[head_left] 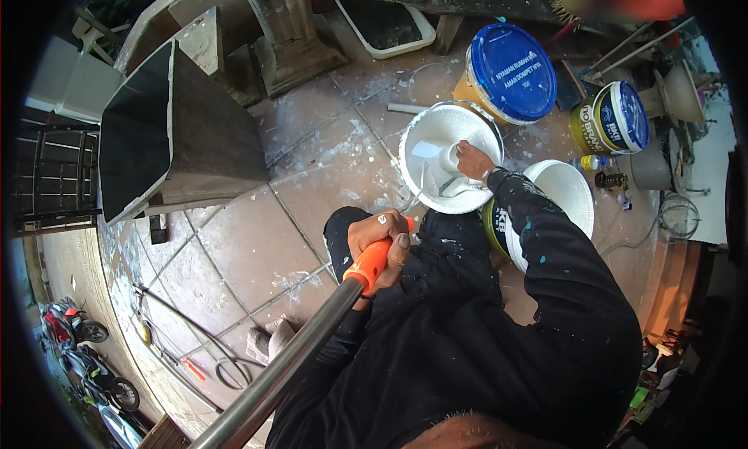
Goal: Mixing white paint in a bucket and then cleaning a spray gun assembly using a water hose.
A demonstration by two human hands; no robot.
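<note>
The white bucket (430, 128) lies ahead, just past the knees; the right hand (472, 160) is the nearer, within its mouth from the right, fingers curled, though what they hold cannot be told; the left hand (371, 234), apart from the bucket and nearer the body, is clenched round the orange grip (365, 270) of the pole (282, 363), whose long axis slants from lower left up toward the bucket; a blue-lidded tub (513, 71) stands just beyond.
</note>
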